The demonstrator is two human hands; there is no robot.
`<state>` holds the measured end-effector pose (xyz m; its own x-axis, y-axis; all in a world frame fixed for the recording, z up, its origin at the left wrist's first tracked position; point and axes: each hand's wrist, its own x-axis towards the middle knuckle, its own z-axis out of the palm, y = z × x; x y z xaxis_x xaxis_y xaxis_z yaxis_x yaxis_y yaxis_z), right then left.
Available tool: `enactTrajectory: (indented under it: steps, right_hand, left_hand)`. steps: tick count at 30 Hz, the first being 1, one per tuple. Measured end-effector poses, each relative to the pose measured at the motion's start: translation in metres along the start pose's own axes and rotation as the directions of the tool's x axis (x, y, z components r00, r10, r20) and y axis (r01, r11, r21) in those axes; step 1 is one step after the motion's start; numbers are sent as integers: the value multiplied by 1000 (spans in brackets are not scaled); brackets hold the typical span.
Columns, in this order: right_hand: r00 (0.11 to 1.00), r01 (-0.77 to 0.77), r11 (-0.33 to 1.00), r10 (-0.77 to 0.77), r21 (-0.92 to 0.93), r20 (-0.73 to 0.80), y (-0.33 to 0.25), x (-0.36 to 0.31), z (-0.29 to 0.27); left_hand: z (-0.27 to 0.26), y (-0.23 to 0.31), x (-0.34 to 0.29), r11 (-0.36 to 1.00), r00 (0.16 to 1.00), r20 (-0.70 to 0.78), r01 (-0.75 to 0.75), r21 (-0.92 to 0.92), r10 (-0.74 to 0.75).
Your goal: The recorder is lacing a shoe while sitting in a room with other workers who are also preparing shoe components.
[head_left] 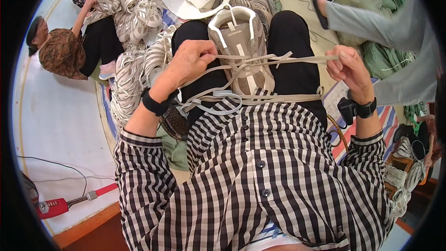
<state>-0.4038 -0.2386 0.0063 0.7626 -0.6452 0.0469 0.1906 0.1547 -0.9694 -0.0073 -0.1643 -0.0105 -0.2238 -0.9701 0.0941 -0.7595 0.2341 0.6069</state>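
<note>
Between my knees rests a beige and white sneaker [241, 42], its toe toward me and its white-lined collar away. A flat beige shoelace [304, 59] crosses over the shoe's throat in loose loops. My left hand [194, 60] pinches one stretch of it left of the shoe. On the right, my right hand [348, 67] grips the other stretch between thumb and fingers, and the lace is drawn fairly straight between them. More loose laces [274, 98], beige and pale grey, lie across my lap below the toe. I wear a dark band on each wrist.
Heaps of similar shoe parts [132, 76] lie along my left. A white round container [186, 11] holding pale pieces stands beyond my knees. Two people [62, 51] sit at the upper left. At right, someone's grey-trousered leg [376, 21] extends beside green sacks [371, 0]. A red-handled tool [53, 208] is lower left.
</note>
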Motion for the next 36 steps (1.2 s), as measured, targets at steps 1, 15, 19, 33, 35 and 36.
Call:
enactTrajectory:
  steps: [1, 15, 19, 33, 35, 36]
  right_hand:
    - [999, 0, 1000, -1, -14, -45, 2, 1, 0]
    - [923, -174, 851, 316, -496, 219, 28, 55, 49]
    - [912, -200, 839, 347, -506, 216, 41, 70, 53]
    - [991, -95, 848, 132, -521, 36, 59, 72, 60]
    - [999, -41, 818, 15, -574, -50, 60, 74, 63]
    - [999, -37, 820, 13, -571, -45, 59, 75, 64]
  left_hand:
    - [-4, -3, -4, 1000, 1000, -19, -23, 6, 23]
    - [-103, -129, -128, 894, 910, -297, 368, 256, -290]
    - [-130, -162, -167, 825, 864, -384, 458, 330, -326]
    - [-118, -210, -200, 707, 812, -502, 540, 456, -297]
    - [-95, -166, -168, 872, 834, -525, 375, 314, -170]
    - [-81, -138, -151, 922, 811, -535, 363, 139, -238]
